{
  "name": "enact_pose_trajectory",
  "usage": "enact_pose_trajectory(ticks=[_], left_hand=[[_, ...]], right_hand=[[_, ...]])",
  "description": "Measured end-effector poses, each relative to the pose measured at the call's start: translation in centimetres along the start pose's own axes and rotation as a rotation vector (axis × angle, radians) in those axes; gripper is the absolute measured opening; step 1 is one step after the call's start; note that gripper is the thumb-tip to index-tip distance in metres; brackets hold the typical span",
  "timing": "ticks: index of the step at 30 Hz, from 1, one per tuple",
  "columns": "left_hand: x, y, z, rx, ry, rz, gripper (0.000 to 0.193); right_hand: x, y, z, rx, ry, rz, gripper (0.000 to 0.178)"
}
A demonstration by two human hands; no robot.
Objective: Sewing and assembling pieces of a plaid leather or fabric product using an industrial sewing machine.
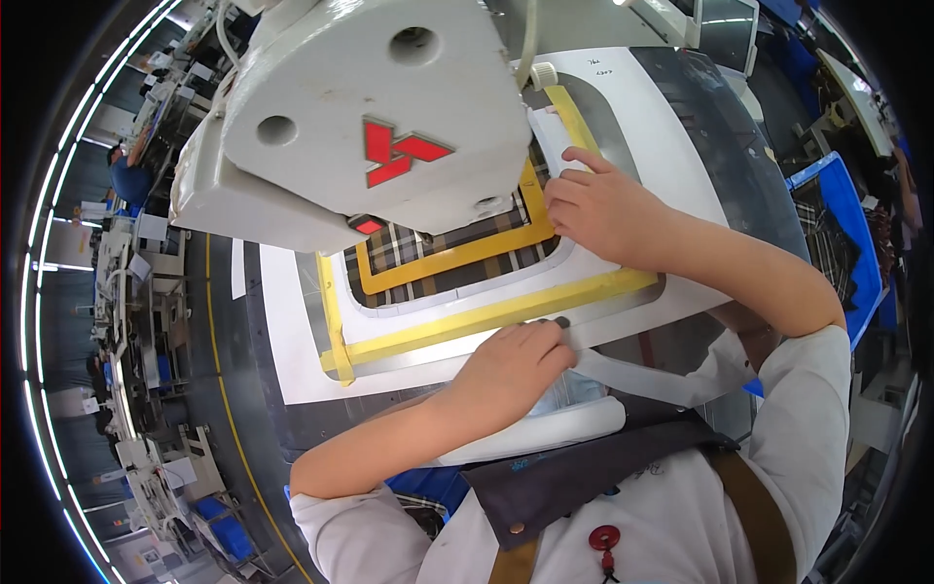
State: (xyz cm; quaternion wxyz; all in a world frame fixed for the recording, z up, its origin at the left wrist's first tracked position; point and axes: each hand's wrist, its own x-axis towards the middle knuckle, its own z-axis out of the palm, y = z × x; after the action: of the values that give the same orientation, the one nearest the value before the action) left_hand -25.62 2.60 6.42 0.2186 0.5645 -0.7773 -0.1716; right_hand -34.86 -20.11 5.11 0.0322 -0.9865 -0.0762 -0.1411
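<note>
A sewing template (681,146) with a white sheet lies under the white head of a sewing machine (292,88). Yellow tape (496,318) edges its window, where a yellow-orange frame (443,261) rests on brown-and-black plaid fabric (467,294). My right hand (608,209) rests on the template's right side, index finger stretched and the other fingers bent, over the white inner border next to the orange frame. My left hand (520,365) is closed at the front edge of the template, beside a small dark piece (562,322); its grip is hidden.
A white padded roll (535,433) lies between the table's front and my body. To the right stands a blue bin (846,234) with plaid fabric. A monitor (728,34) is at the back right. Other workstations and a person (131,175) are far left, beyond a yellow floor line (226,389).
</note>
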Motion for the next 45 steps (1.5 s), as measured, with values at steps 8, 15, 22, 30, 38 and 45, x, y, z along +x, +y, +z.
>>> enact_pose_trajectory(ticks=[8,15,22,30,38,45], left_hand=[[-7.0,1.8,-6.5,0.09,-0.05,-0.108,0.023],[-13.5,2.4,-6.6,-0.012,-0.221,-0.156,0.047],[-9.5,0.0,-5.9,0.141,-0.164,0.089,0.05],[-9.0,0.3,-8.4,0.047,-0.033,0.049,0.055],[-0.7,2.6,-9.6,-0.283,0.345,0.032,0.09],[-4.4,1.4,-8.8,-0.573,0.45,-0.183,0.06]], right_hand=[[-1.0,-0.6,-3.3,-0.077,-0.091,0.093,0.011],[-2.1,-1.5,-6.8,0.13,-0.029,0.368,0.013],[-2.1,-1.7,-6.0,0.035,0.018,0.303,0.011],[-5.6,-1.2,-8.2,-0.098,0.11,0.339,0.011],[1.4,-4.5,-14.6,0.044,0.84,0.304,0.017],[4.6,-10.2,-15.7,0.378,0.507,-0.183,0.023]])
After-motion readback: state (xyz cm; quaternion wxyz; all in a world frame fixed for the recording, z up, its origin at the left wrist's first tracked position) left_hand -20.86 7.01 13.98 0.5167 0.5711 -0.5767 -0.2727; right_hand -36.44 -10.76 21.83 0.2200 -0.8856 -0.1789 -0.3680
